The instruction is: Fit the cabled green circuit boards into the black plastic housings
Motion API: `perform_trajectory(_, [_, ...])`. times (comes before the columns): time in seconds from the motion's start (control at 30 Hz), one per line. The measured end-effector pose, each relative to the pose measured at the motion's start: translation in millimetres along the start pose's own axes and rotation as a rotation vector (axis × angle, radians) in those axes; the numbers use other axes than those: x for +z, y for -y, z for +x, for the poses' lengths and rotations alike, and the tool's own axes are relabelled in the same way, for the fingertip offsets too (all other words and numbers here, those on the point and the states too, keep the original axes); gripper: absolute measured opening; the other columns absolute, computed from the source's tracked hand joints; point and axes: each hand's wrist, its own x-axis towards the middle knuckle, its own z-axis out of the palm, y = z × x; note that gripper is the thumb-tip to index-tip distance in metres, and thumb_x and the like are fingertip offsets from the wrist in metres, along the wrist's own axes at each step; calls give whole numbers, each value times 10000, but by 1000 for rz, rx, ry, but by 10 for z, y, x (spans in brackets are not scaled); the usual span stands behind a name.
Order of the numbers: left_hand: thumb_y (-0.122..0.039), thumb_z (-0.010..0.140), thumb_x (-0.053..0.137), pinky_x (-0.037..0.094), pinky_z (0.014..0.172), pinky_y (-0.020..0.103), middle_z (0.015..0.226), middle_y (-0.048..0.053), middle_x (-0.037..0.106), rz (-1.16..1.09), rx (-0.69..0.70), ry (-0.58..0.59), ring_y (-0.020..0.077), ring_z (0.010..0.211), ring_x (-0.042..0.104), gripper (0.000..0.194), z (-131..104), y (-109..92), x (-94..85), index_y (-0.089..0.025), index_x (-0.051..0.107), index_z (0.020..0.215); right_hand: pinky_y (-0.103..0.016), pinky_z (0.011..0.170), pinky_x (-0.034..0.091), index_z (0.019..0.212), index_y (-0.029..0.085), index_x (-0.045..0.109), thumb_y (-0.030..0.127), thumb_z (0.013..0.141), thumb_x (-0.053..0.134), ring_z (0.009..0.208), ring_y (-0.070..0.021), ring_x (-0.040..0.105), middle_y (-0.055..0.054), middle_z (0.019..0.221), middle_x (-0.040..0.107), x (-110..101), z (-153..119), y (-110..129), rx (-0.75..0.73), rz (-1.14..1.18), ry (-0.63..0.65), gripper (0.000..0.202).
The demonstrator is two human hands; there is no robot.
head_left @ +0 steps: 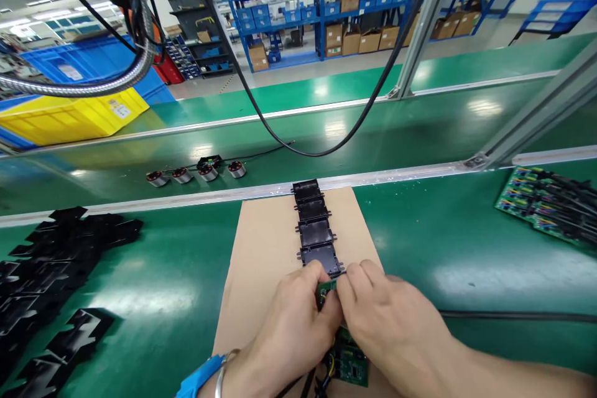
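Observation:
My left hand (298,311) pinches a green circuit board (325,288) between thumb and bent fingers. My right hand (387,314) is closed at the board's right side, with its fingertips curled down and hiding most of that end. Just beyond the fingers, a row of black plastic housings (316,233) runs up a cardboard sheet (261,242); the nearest one almost touches my hands. Below my palms lies another green circuit board (352,365) with yellow and black wires, partly covered by the right hand.
Stacked black plastic parts (60,261) spread over the green bench at left. Wired circuit boards (545,205) lie at right. Several round metal parts (208,172) stand past the metal rail (200,199). A black cable (321,153) hangs in front; a yellow bin (79,115) sits far left.

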Motion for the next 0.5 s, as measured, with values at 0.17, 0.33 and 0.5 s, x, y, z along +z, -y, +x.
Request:
perform_trajectory(0.17, [-470, 862, 492, 399, 431, 212, 571, -35, 521, -700, -380, 344, 122, 451, 516, 291, 45, 114, -86, -202, 438, 964, -292, 479, 308, 878, 208, 563, 103, 797, 523, 696, -202, 525, -33, 785, 574, -139, 66, -167, -201, 142, 67, 139])
perform_trajectory(0.33, [-365, 828, 622, 397, 493, 193, 726, -30, 522, -418, -246, 330, 80, 545, 486, 268, -72, 231, -342, -185, 487, 973, -277, 598, 359, 957, 232, 620, 181, 917, 485, 737, -155, 556, 0, 793, 613, -126, 74, -535, -187, 385, 194, 149])
perform_trajectory(0.5, [-260, 908, 500, 362, 589, 226, 723, -23, 525, -21, -69, 214, 111, 666, 459, 136, -162, 273, -378, -179, 542, 806, -265, 672, 379, 1154, 306, 620, 219, 917, 519, 809, -154, 588, 16, 861, 655, 4, 78, -636, -191, 569, 304, 272])
